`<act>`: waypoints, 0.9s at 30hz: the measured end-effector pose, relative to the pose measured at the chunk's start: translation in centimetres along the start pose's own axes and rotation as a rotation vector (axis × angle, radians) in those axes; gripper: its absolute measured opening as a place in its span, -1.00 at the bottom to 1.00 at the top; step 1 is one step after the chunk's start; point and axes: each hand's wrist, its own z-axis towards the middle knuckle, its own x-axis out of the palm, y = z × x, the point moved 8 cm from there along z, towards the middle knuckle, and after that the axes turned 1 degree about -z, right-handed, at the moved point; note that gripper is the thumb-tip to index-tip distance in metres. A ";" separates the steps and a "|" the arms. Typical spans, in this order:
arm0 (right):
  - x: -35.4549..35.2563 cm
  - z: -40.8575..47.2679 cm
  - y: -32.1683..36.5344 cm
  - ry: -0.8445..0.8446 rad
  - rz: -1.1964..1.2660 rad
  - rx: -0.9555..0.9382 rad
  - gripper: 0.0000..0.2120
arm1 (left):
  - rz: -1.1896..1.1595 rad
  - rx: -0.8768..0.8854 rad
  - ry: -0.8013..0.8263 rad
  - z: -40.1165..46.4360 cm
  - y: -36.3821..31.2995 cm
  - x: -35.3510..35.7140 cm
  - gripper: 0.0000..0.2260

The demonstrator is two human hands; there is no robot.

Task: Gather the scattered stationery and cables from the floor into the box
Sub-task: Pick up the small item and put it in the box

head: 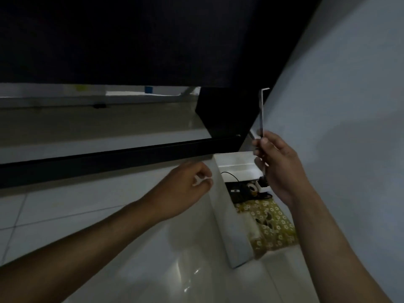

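Above the box, right hand grips a thin L-shaped tool; left hand pinches its wall.

Dim, soft and slightly blurred, with faint glare on the floor tiles.

Dim home room, white tiled floor, plain wall, floral cloth

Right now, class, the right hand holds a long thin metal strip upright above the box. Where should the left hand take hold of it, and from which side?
Grip the metal strip on its bare straight shaft above the right hand, coming from the left. It stands nearly upright, its bent top end is clear, and the left hand already lies on that side. This is a judgement.
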 end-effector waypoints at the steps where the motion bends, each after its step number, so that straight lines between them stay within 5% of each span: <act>1: -2.0 0.2 -0.4 -0.057 -0.005 0.007 -0.84 | 0.052 0.014 0.031 1.3 -0.1 1.5 -0.81; 7: -10.1 1.2 -4.3 -0.325 -0.048 0.122 -0.86 | 0.225 -0.007 0.089 5.8 1.1 8.5 -0.54; 13: -13.5 1.6 -8.4 -0.292 -0.305 0.209 -0.86 | 0.188 -0.159 0.181 4.3 5.4 13.2 -0.25; 27: -15.9 0.8 -14.3 -0.219 -0.897 0.322 -0.92 | 0.125 -0.302 0.248 2.7 7.0 15.0 -0.35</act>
